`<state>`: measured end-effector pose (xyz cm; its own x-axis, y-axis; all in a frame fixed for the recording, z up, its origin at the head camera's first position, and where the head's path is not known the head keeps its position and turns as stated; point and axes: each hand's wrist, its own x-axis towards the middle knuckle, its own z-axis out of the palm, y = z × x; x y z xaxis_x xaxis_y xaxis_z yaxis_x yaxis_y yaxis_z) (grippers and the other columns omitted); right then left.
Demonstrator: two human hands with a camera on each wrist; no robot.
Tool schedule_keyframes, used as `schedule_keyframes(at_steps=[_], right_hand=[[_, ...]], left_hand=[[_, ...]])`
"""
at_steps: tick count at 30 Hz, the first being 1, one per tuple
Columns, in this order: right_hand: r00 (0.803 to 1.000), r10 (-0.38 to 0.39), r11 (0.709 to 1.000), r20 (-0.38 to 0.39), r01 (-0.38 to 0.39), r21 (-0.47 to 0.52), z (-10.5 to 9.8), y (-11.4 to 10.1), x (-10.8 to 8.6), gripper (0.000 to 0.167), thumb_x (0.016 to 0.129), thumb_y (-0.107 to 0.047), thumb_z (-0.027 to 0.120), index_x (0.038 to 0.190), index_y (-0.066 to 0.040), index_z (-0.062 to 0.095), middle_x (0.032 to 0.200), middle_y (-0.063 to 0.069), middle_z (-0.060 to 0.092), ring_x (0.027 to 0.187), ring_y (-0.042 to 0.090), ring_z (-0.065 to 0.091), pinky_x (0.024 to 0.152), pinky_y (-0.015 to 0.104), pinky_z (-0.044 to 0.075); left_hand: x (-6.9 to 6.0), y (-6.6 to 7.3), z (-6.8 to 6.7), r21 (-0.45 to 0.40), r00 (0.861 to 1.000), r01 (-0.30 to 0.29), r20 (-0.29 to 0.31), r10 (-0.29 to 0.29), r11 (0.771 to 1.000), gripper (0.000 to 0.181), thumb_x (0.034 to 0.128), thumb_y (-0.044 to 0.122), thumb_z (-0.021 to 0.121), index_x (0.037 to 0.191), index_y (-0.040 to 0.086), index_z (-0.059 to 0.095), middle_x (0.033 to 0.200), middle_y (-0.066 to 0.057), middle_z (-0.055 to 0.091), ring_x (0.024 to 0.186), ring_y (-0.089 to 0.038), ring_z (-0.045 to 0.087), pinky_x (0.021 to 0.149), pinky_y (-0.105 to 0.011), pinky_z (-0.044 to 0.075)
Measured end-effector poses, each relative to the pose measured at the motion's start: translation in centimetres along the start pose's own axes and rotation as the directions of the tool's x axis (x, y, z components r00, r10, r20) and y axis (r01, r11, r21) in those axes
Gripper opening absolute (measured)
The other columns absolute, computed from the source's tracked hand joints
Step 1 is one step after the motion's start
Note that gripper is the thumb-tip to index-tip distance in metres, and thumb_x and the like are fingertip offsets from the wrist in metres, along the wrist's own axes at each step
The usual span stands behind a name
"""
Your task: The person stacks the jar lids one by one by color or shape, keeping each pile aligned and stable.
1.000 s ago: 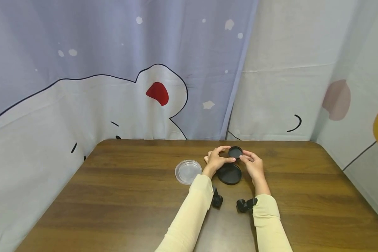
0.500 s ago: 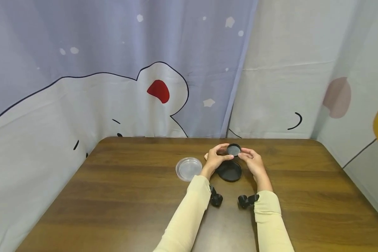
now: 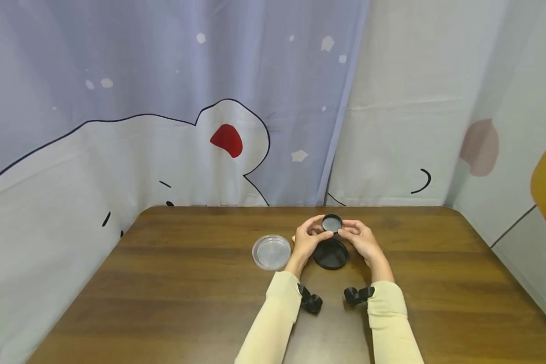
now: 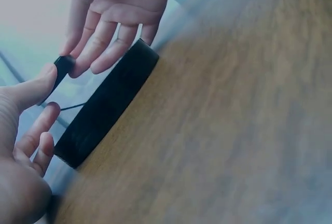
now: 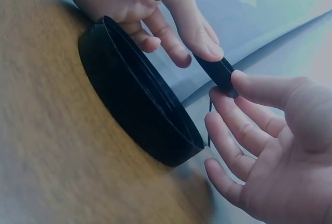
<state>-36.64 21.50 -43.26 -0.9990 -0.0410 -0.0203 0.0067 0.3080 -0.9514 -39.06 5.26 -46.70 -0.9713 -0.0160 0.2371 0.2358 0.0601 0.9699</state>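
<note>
A small round black dish [image 3: 332,223] with a thin rim is held up between both hands, its face looking lighter grey in the head view. My left hand [image 3: 307,245] pinches its left edge between thumb and fingers. From the other side my right hand [image 3: 363,242] pinches the right edge. Just below, a larger shallow round black dish [image 3: 330,254] sits on the table; the right wrist view shows its raised wall and hollow inside. In the left wrist view the small dish [image 4: 63,68] appears edge-on, apart from the big one.
A clear round shallow dish [image 3: 271,252] lies on the wooden table [image 3: 186,298], left of my left hand. Behind the table's far edge hangs a patterned curtain [image 3: 296,101]. Black camera mounts [image 3: 312,303] are strapped at both wrists.
Both hands have shifted slightly left with the small black dish. Its face has tilted and turned from dark to light grey. The larger black dish and the clear dish stay put.
</note>
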Motion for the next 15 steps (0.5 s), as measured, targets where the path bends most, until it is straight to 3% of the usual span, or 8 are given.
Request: schedule_keyframes(at_steps=[3,7,10,13,15], right_hand=[[1.0,-0.011,1.0,0.025,0.011,-0.019,0.2,0.1,-0.1,0.049,0.097,-0.021,0.059,0.138,0.001,0.045,0.128,0.023,0.062,0.109,0.015,0.06,0.107,0.045,0.039],[0.999,-0.039,0.999,0.037,0.04,-0.022,0.4,-0.3,-0.3,0.047,0.097,-0.018,0.059,0.137,0.002,0.046,0.13,0.026,0.059,0.106,0.01,0.06,0.104,0.039,0.042],[0.998,-0.057,0.998,0.036,0.057,-0.018,0.5,-0.9,-0.4,0.046,0.097,-0.018,0.059,0.136,0.003,0.046,0.131,0.026,0.058,0.106,0.008,0.059,0.104,0.039,0.043],[0.997,-0.062,0.998,0.036,0.062,-0.007,0.4,-1.5,-0.5,0.046,0.096,-0.019,0.06,0.135,0.002,0.047,0.131,0.024,0.059,0.106,0.007,0.058,0.105,0.04,0.042],[0.997,-0.065,0.998,0.041,0.064,0.003,0.2,-1.9,-0.4,0.047,0.096,-0.02,0.062,0.135,0.001,0.048,0.13,0.022,0.059,0.105,0.006,0.058,0.105,0.039,0.042]], left_hand=[[-0.8,-0.1,-0.2,-0.05,1.0,0.011,-0.015,-0.012,0.999,0.048,0.0752,0.007,0.081,0.121,0.016,0.069,0.082,-0.01,0.071,0.061,-0.001,0.046,0.098,-0.04,0.023],[-1.5,0.1,-0.4,-0.081,0.999,0.015,-0.044,-0.018,0.997,0.048,0.0769,0.007,0.08,0.123,0.016,0.067,0.08,-0.006,0.07,0.06,-0.003,0.045,0.1,-0.039,0.023],[-1.7,0.4,-0.4,-0.113,0.998,0.009,-0.056,-0.016,0.994,0.048,0.0772,0.009,0.081,0.123,0.016,0.067,0.087,-0.015,0.071,0.06,-0.003,0.044,0.084,-0.026,0.036],[-1.7,0.6,-0.6,-0.165,0.999,0.011,-0.05,-0.019,0.986,0.049,0.0771,0.008,0.081,0.124,0.014,0.066,0.096,-0.024,0.069,0.061,-0.005,0.043,0.059,-0.019,0.036],[-1.6,0.8,-0.8,-0.163,0.999,0.008,-0.047,-0.015,0.987,0.049,0.0771,0.009,0.081,0.123,0.014,0.066,0.103,-0.022,0.069,0.066,-0.008,0.045,0.062,-0.017,0.037]])
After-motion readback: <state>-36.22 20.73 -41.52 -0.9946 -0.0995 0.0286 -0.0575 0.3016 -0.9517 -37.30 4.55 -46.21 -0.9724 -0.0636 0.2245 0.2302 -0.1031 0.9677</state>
